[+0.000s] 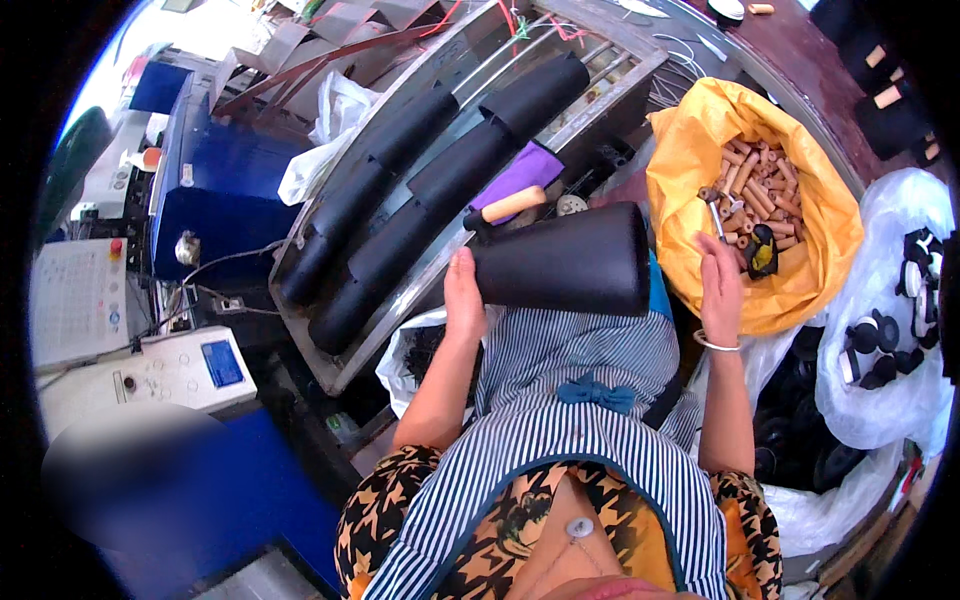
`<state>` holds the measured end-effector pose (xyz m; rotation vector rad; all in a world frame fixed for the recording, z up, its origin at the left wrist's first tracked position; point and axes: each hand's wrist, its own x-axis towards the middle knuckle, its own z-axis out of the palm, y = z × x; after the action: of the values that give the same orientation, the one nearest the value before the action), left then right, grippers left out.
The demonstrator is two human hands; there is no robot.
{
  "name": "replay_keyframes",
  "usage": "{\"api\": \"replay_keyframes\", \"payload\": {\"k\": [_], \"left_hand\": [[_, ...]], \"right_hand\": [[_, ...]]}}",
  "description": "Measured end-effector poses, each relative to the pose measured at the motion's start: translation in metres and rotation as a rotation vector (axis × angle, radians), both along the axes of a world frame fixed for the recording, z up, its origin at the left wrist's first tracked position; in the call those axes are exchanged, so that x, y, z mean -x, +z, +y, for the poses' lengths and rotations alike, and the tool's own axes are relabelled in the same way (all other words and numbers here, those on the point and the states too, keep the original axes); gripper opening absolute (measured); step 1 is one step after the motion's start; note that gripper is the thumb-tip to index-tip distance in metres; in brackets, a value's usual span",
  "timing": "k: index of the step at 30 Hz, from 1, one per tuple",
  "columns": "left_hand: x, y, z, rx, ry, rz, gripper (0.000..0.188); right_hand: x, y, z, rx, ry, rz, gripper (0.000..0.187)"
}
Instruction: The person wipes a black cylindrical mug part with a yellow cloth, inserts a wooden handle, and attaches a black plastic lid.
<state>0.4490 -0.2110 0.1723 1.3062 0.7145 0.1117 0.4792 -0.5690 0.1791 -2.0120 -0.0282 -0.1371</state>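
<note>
My left hand (pixel 464 298) is closed around the narrower end of a black tapered vessel (pixel 565 262), which lies sideways above my lap. A pale wooden handle (pixel 514 204) sticks out along its upper side, near that hand. My right hand (pixel 722 285) is at the near left rim of a yellow sack (pixel 690 130), with its fingers stretched out. The sack holds many short wooden handles (pixel 765 180). A slim metal tool (pixel 716 215) lies over them, its lower end close to my right fingertips; contact is hard to tell. A black and yellow item (pixel 763 250) rests beside it.
Rows of black vessels (pixel 460 160) lie in a metal-framed rack (pixel 335 375), with a purple cloth (pixel 520 175) at its side. Clear plastic bags (pixel 860 400) with round black parts stand at right. Blue machinery (pixel 230 160) and a control panel (pixel 150 375) fill the left.
</note>
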Motion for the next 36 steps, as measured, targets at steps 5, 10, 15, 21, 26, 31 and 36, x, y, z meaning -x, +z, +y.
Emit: {"api": "replay_keyframes", "payload": {"k": [5, 10, 15, 21, 26, 31, 36], "left_hand": [[0.046, 0.022, -0.028, -0.543, -0.194, -0.082, 0.021], [0.035, 0.072, -0.047, -0.978, -0.278, -0.362, 0.069], [0.033, 0.07, -0.041, -0.73, -0.616, -0.526, 0.024], [0.028, 0.073, -0.046, -0.783, -0.722, -0.509, 0.027], [0.027, 0.077, -0.048, -0.737, -0.729, -0.442, 0.03], [0.016, 0.123, -0.064, -1.161, -0.913, -0.466, 0.029], [0.008, 0.115, -0.066, -0.811, -0.672, -0.117, 0.017]], "right_hand": [[0.027, 0.046, 0.06, -0.737, 0.175, 0.236, 0.035], [0.051, 0.022, 0.022, -0.268, 0.039, 0.258, 0.04], [0.052, 0.042, -0.013, -0.008, 0.154, 0.003, 0.04], [0.032, 0.082, -0.206, 0.948, -0.624, -0.21, 0.027], [0.035, 0.049, -0.369, 1.397, -0.858, 0.37, 0.038], [0.035, 0.044, -0.407, 1.496, -0.385, 0.58, 0.052], [0.022, 0.035, -0.42, 1.557, -0.202, 0.531, 0.04]]}}
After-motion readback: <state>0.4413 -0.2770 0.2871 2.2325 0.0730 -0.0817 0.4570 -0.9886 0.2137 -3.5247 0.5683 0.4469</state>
